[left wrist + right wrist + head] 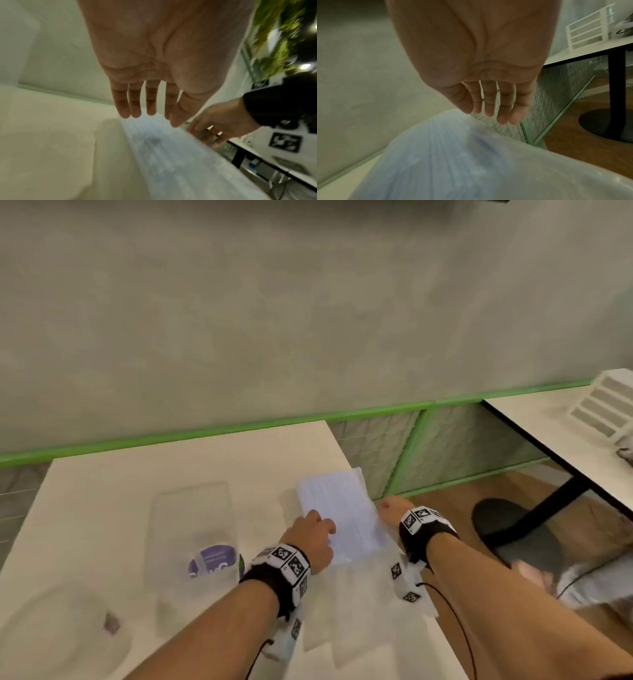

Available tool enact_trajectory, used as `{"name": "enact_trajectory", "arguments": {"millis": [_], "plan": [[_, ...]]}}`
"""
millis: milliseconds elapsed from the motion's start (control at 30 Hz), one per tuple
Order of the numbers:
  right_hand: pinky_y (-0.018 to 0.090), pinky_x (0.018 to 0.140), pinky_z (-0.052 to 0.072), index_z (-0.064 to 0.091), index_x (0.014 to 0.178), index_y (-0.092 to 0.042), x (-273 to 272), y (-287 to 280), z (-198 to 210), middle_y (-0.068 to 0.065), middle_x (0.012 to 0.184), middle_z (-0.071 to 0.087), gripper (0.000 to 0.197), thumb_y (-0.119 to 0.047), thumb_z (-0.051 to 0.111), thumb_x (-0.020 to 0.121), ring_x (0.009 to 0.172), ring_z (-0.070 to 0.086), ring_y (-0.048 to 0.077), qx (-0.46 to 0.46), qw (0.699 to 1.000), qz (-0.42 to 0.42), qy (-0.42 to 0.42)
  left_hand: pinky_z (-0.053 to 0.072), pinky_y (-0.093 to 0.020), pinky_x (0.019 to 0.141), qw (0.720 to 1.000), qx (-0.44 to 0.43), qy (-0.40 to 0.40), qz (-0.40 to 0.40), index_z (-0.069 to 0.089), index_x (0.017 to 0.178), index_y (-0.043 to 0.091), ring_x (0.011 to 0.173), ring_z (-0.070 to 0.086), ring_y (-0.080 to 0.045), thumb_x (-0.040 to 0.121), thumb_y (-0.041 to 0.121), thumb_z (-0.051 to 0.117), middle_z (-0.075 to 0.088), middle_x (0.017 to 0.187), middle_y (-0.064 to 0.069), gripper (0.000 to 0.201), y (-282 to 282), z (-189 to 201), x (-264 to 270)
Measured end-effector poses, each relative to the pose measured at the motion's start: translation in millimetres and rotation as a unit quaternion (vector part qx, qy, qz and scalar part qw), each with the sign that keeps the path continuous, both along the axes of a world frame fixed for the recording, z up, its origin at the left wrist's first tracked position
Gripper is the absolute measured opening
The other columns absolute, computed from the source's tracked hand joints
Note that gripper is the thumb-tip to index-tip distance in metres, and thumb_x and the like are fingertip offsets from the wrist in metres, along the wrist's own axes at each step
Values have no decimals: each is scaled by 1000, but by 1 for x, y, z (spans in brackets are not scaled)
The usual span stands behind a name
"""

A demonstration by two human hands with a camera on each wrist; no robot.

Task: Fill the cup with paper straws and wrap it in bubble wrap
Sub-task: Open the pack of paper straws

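A pale blue bundle [337,508] wrapped in cloudy bubble wrap lies on the beige table [171,467] near its right edge; what is inside cannot be made out. My left hand [320,525] rests on its near left side, and in the left wrist view the left hand [145,112] hovers with straight fingers over the bundle [159,155]. My right hand [388,506] is at the bundle's right edge, beyond the table edge. From the right wrist, the right hand [493,115] shows straight fingers just above the bundle [450,155]. Loose bubble wrap [359,611] trails toward me.
A clear plastic sleeve [191,525] with a purple-labelled item [214,559] lies left of the bundle. Another clear plastic piece [68,628] sits at the near left. A second table [555,422] with a white rack [606,402] stands to the right across a floor gap.
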State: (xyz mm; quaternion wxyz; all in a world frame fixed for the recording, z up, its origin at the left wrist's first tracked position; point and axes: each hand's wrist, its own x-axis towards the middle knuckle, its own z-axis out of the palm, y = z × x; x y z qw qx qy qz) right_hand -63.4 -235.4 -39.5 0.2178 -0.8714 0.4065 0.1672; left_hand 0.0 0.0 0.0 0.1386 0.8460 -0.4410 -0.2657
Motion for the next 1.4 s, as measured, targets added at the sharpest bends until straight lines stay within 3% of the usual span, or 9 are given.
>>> {"name": "enact_trajectory", "arguments": {"millis": [200,400,667,867,967,1033,1100,1167,1400], "plan": [[47,82,58,66,91,-19,24,-78,-95,8,98,72,35,-39,47,71,86,69,30,78,996,-41,-9,43,-40,99,999,33,-24,-1,38,142,20,123,40,-29,93,22,48,34,139,-6,50,-30,-33,3],[25,53,45,56,75,-16,19,-16,0,2,68,57,23,-29,61,94,60,55,20,148,979,-64,-122,43,-35,90,998,13,-50,44,35,144,25,122,45,-24,93,21,45,33,139,-1,52,-22,-44,6],[19,54,46,53,91,-17,27,33,49,5,83,63,8,-11,56,96,56,54,14,96,959,56,-260,43,-39,101,991,-18,-7,131,35,146,20,126,47,-26,97,25,44,32,147,-4,50,-4,-41,-3],[23,54,37,60,96,-25,9,87,87,-7,72,51,30,-2,41,96,58,44,9,118,940,145,-284,29,-31,113,953,-174,55,243,15,154,13,142,31,-27,99,24,48,10,161,-7,65,25,-12,-17],[26,61,38,61,91,-29,-14,113,100,-6,68,57,15,-20,52,96,62,51,10,83,939,196,-272,17,-22,116,932,-241,82,257,1,156,15,148,22,-22,100,25,49,1,164,-2,74,52,-3,-31],[23,59,38,62,86,-30,-33,131,106,-5,61,54,8,-36,67,89,57,48,4,46,935,234,-261,34,-36,115,915,-281,112,265,-1,156,25,140,40,-24,99,28,53,10,164,-4,79,76,1,-43],[16,54,33,67,85,-28,-48,148,108,-9,54,45,10,-35,75,83,53,45,3,22,925,266,-270,53,-28,89,895,-318,141,280,9,155,32,104,65,-9,97,27,57,41,148,-23,75,107,7,-56],[11,55,33,73,85,-22,-59,168,105,-14,54,46,9,-28,78,82,57,49,-2,32,915,285,-285,46,-13,62,881,-343,146,292,37,147,25,61,59,2,96,24,60,65,110,-22,55,143,15,-68],[9,67,37,78,97,-16,-56,272,65,-16,68,54,12,-21,73,87,68,56,-2,171,870,358,-295,59,-33,71,836,-385,159,358,74,90,35,70,68,-16,87,15,72,73,86,10,20,285,8,-77]]}}
